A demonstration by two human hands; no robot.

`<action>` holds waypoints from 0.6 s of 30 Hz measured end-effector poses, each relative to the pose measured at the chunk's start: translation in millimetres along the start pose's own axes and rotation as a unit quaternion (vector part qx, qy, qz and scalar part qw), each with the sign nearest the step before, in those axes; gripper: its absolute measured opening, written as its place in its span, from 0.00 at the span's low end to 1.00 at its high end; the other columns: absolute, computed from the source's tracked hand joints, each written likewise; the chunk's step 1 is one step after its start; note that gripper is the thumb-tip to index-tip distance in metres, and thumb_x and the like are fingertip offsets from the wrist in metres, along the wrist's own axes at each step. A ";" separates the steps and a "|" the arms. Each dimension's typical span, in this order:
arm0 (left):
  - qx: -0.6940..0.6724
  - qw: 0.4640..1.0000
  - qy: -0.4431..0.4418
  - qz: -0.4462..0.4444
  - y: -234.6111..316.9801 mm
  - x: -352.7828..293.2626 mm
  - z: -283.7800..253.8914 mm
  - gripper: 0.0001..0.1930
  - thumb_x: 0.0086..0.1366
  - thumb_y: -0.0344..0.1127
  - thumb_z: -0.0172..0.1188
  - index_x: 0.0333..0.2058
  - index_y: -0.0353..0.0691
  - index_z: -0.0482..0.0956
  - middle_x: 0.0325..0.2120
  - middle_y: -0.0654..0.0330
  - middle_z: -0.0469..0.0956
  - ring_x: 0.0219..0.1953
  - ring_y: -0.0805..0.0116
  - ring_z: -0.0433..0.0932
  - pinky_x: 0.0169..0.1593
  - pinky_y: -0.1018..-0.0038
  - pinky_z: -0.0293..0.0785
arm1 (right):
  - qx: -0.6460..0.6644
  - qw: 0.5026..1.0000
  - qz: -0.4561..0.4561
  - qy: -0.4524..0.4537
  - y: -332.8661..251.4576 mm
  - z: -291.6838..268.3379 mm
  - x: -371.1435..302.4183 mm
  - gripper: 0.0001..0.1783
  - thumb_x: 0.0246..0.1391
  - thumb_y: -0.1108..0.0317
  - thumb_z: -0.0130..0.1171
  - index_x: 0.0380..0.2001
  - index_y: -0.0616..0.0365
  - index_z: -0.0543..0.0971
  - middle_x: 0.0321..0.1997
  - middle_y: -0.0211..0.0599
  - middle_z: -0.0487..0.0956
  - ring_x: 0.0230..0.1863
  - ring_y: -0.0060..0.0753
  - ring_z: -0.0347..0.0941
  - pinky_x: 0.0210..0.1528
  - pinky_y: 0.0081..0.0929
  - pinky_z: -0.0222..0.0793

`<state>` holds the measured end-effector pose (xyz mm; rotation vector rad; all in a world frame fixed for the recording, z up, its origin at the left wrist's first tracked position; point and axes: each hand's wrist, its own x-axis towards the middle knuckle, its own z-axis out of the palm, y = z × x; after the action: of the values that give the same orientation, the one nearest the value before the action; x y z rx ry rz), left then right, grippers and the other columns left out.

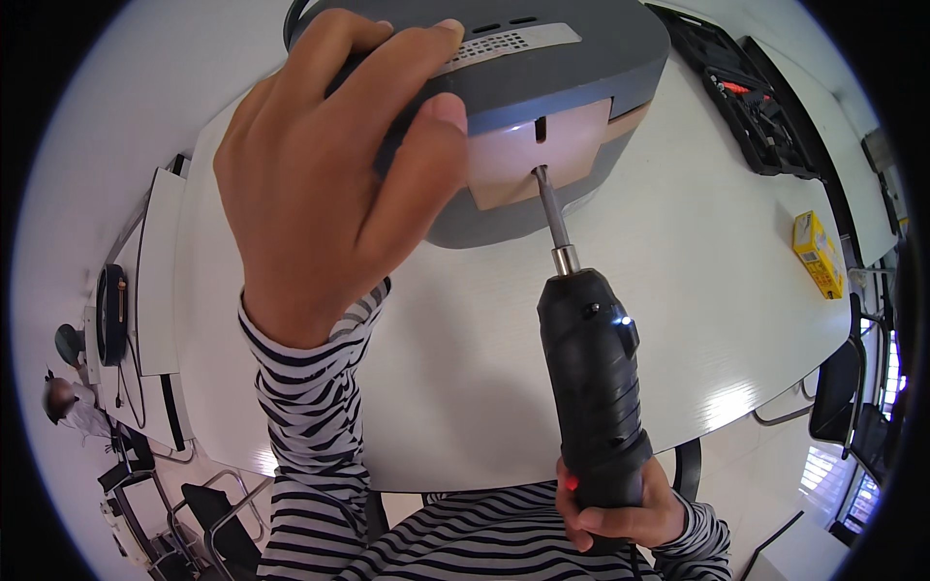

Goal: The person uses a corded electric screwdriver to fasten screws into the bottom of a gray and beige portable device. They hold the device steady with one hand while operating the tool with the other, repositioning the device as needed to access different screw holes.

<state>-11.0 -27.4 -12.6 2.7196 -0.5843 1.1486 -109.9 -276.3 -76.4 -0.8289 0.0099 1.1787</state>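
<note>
A black cordless screwdriver (593, 373) lies in my right hand (625, 513), whose fingers wrap round the lower end of its handle. Its small lamp is lit, and the long metal bit points away from me, with the tip at a hole in a pale panel (504, 184). That panel is set in the side of a dark grey rounded housing (581, 68). Over the housing's left part rests my left hand (334, 160), fingers spread, thumb near the panel's edge. A white perforated strip (528, 41) runs along the housing's top by my fingertips.
The white table (455, 387) carries an open black tool case (756, 111) at the far right. Closer on the right stands a small yellow box (819, 255). Chairs (218, 513) are around the table, and a person (73, 402) is at the far left.
</note>
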 end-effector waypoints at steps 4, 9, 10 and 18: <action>0.019 1.000 0.003 0.023 -7.3 -3.6 1.0 0.17 0.54 0.37 0.41 0.37 0.40 0.76 0.30 0.54 0.72 0.29 0.65 0.73 0.30 0.77 0.68 | -0.003 1.000 -0.001 -0.011 1.4 -2.9 -0.1 0.14 0.42 0.75 0.55 0.34 0.65 0.66 0.23 0.34 0.71 0.20 0.20 0.68 0.25 0.17 0.64; 0.015 1.000 0.009 0.026 -8.3 -3.0 -1.7 0.17 0.54 0.37 0.41 0.37 0.39 0.76 0.30 0.53 0.73 0.30 0.65 0.73 0.31 0.78 0.68 | -0.001 1.000 0.007 -0.023 -0.7 -0.8 0.6 0.15 0.43 0.74 0.55 0.35 0.65 0.65 0.23 0.34 0.71 0.21 0.19 0.68 0.25 0.16 0.64; 0.010 1.000 0.011 0.026 -8.2 -3.0 0.3 0.17 0.55 0.37 0.41 0.37 0.39 0.76 0.30 0.53 0.73 0.30 0.65 0.73 0.31 0.78 0.68 | 0.001 1.000 0.008 -0.020 -0.3 -1.9 0.2 0.15 0.43 0.74 0.55 0.35 0.65 0.65 0.23 0.34 0.71 0.21 0.19 0.68 0.25 0.16 0.64; 0.004 1.000 0.003 0.017 -5.2 -2.7 1.2 0.17 0.55 0.38 0.40 0.37 0.39 0.76 0.30 0.53 0.73 0.30 0.66 0.73 0.32 0.77 0.68 | -0.002 1.000 0.017 -0.019 0.0 -3.6 -0.2 0.15 0.42 0.74 0.55 0.35 0.65 0.65 0.23 0.33 0.71 0.21 0.19 0.68 0.25 0.16 0.63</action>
<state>-9.8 -22.1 -15.2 2.7229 -0.6275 1.1679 -108.6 -278.5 -78.9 -0.8125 -0.0095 1.2276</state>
